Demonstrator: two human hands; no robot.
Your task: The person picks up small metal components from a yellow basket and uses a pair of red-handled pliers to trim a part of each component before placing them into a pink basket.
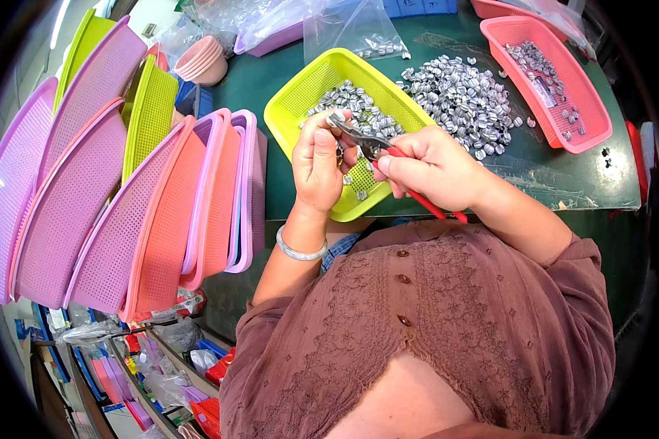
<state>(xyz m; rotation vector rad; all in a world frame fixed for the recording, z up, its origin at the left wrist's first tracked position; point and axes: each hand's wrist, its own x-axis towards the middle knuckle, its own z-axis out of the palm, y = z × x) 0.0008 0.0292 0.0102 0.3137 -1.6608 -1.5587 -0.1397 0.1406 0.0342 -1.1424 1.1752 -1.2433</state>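
My right hand (pixel 432 164) is wrapped round a pair of red-handled pliers (pixel 367 140), whose dark jaws point up and left. At the jaws' tip, the thumb and fingers of my left hand (pixel 318 161) pinch a small silvery metal part (pixel 336 118); its exact shape is too small to make out. More small parts seem to sit in the curled fingers of that hand. Both hands are over the near side of a lime-green plastic basket (pixel 285 121). Inside it lies a heap of small grey-and-silver metal parts (pixel 359 102).
A large pile of similar metal parts (pixel 461 102) spreads on the dark green table (pixel 586 175). A pink basket (pixel 597 121) with more parts stands at the right. Stacked purple, orange and green baskets (pixel 73 212) crowd the left. Clear plastic bags (pixel 351 33) lie at the back.
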